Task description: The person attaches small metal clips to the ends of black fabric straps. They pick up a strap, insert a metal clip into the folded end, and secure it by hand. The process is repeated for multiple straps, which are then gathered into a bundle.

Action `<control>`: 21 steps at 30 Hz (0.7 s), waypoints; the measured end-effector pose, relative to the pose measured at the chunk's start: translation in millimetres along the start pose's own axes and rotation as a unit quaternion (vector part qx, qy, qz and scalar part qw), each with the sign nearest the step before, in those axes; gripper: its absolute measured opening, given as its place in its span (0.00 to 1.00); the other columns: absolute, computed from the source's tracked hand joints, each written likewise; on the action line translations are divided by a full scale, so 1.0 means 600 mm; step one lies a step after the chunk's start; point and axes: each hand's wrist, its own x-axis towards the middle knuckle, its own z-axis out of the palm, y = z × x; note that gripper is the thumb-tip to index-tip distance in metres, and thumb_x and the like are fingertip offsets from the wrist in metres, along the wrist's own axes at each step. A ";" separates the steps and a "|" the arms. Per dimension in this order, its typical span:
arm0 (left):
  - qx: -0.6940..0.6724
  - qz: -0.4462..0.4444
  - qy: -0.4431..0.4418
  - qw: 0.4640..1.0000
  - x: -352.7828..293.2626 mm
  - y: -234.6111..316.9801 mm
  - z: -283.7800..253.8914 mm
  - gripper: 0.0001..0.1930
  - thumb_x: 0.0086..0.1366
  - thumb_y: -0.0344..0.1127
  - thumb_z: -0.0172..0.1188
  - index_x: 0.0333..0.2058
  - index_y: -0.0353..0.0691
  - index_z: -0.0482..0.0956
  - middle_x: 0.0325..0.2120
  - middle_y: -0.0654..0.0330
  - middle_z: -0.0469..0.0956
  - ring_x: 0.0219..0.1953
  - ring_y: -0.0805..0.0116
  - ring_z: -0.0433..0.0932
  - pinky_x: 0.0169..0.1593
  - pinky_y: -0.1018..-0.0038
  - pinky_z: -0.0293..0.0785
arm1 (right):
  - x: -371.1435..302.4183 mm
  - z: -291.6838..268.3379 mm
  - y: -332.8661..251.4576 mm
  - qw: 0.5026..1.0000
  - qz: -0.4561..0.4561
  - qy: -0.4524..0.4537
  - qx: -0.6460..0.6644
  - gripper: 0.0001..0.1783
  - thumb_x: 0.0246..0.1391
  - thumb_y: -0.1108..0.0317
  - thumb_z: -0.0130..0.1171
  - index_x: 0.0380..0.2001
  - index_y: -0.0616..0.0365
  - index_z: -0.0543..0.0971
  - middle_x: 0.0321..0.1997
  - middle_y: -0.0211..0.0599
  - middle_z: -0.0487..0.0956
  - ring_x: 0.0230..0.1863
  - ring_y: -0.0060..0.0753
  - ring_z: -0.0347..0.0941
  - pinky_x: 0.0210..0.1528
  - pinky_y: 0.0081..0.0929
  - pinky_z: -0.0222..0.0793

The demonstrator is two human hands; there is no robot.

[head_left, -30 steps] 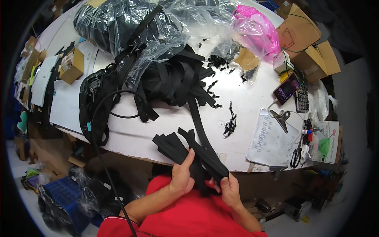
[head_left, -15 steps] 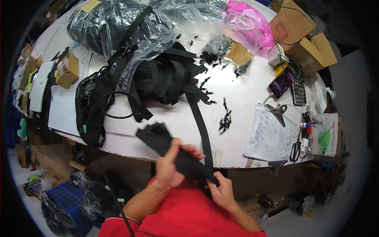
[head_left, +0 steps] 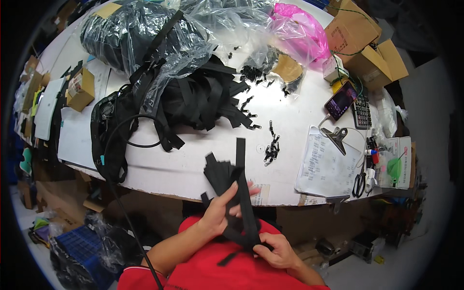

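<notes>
My left hand [head_left: 218, 211] is wrapped round a fanned bundle of flat black zipper tapes [head_left: 220, 175], its fingertips showing beyond them. One longer black tape [head_left: 245, 203] stands apart from the bundle and runs up over the table's front edge. At the lower end of the tapes, my right hand [head_left: 275, 250] pinches them between thumb and fingers. A short loose tape end [head_left: 227, 260] hangs in front of the red shirt. Across the table lies a large heap of similar black tapes [head_left: 198, 99], several with small zipper sliders at their right ends.
Loose black zipper sliders [head_left: 272, 150] lie right of the heap. Plastic-wrapped black goods [head_left: 140, 36] and a pink bag [head_left: 302, 34] stand behind. To the right are a clipboard with papers [head_left: 326, 162], a phone [head_left: 341, 100], a calculator [head_left: 361, 113] and scissors [head_left: 359, 184]. A black cable [head_left: 126, 205] hangs at left.
The long tape has come away from the heap and now stands beside the bundle in my hands. The bundle has swung right and more upright. My left hand has moved slightly right.
</notes>
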 end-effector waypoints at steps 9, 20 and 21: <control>0.160 0.256 -0.035 0.953 0.012 0.078 0.052 0.12 0.73 0.35 0.57 0.48 0.32 0.78 0.37 0.55 0.82 0.43 0.63 0.81 0.49 0.67 0.77 | -0.064 -0.038 0.053 0.959 0.180 0.130 0.179 0.08 0.64 0.74 0.57 0.45 0.61 0.78 0.29 0.29 0.81 0.22 0.11 0.66 0.25 0.14 0.63; 0.298 0.132 0.064 0.943 -0.068 0.022 0.020 0.14 0.73 0.35 0.55 0.48 0.30 0.70 0.22 0.57 0.74 0.28 0.60 0.80 0.43 0.52 0.82 | 0.048 -0.041 0.015 0.947 -0.061 0.230 0.217 0.08 0.66 0.73 0.57 0.46 0.64 0.75 0.34 0.36 0.82 0.29 0.19 0.76 0.32 0.16 0.74; 0.282 0.110 0.054 0.952 -0.045 -0.005 0.007 0.16 0.73 0.39 0.57 0.49 0.31 0.70 0.24 0.60 0.74 0.26 0.65 0.78 0.41 0.58 0.81 | 0.065 -0.024 0.007 0.946 -0.052 0.232 0.219 0.08 0.66 0.73 0.57 0.45 0.64 0.75 0.33 0.37 0.82 0.28 0.20 0.76 0.32 0.17 0.74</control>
